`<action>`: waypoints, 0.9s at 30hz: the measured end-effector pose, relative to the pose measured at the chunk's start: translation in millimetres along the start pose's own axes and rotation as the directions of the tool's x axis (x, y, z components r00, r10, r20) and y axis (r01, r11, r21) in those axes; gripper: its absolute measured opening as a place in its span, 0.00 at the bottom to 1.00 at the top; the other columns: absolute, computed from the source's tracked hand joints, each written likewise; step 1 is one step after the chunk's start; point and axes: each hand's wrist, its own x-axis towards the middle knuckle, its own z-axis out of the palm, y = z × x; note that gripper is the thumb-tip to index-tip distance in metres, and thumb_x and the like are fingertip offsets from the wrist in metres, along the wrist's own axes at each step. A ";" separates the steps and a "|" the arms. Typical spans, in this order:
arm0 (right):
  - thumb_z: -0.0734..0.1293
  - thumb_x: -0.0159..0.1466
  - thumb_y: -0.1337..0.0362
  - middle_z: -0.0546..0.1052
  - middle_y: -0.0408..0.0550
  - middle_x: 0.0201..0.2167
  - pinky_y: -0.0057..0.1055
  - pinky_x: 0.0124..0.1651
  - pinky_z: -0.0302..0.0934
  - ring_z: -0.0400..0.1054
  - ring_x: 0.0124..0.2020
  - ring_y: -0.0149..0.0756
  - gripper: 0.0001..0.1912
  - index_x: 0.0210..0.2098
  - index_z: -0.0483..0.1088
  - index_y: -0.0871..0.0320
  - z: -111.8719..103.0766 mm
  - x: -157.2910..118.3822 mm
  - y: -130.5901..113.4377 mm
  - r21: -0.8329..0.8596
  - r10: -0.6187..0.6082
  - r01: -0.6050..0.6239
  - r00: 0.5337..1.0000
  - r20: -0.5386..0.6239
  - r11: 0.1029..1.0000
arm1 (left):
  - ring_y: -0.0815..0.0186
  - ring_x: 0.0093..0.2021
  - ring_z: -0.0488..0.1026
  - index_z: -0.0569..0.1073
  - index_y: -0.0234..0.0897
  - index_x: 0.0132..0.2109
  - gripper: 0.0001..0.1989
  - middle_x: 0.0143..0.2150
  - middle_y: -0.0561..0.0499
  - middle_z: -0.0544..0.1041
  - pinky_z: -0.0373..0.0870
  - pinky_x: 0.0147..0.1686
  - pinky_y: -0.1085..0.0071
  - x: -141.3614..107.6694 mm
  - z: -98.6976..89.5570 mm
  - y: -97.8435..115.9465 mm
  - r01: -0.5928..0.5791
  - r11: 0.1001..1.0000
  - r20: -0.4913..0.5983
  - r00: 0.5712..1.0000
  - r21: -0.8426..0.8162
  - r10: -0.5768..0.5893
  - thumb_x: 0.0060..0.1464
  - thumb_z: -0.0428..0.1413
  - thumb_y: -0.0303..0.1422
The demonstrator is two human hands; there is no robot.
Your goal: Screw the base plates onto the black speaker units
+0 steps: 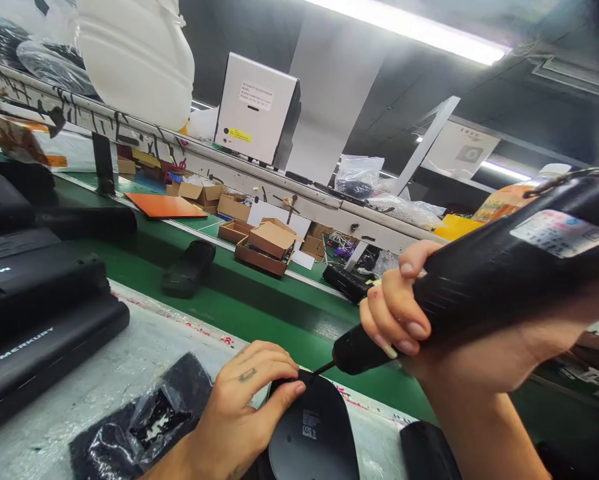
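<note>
Head view, contents as found.

Item: electric screwdriver (pixel 484 287), black, with a silver label; gripped in my right hand (pixel 459 353), fingers wrapped around its body. Its thin bit (pixel 323 368) slanted down to the upper edge of the part below; whether the tip sat in a screw, I could not tell.

Item: black rounded cover (pixel 319 433), small pale print on its face; at the near edge of the view, its upper rim pinched between thumb and fingers of my left hand (pixel 252 400).

Handling note: good work here, I judged, called for the bit square to the cover, steady pressure along its axis, the rim held firm and my left thumb, just beside the tip, kept clear of a slip.

Also listed: grey bench (pixel 149 327); plastic-wrapped black piece (pixel 119 433), left of my left hand; black MERKURY-marked housings (pixel 39 340), farther left; green conveyor belt (pixel 249 307) beyond.
</note>
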 end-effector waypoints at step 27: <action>0.66 0.54 0.26 0.62 0.43 0.17 0.25 0.22 0.60 0.59 0.18 0.28 0.42 0.34 0.66 0.64 -14.5 22.0 17.9 0.057 0.029 -0.041 0.979 0.200 0.998 | 0.67 0.39 0.85 0.80 0.36 0.37 0.03 0.38 0.50 0.86 0.76 0.49 0.83 -5.5 -1.7 -1.7 0.077 0.997 0.038 0.996 -0.005 -0.076 0.59 0.62 0.24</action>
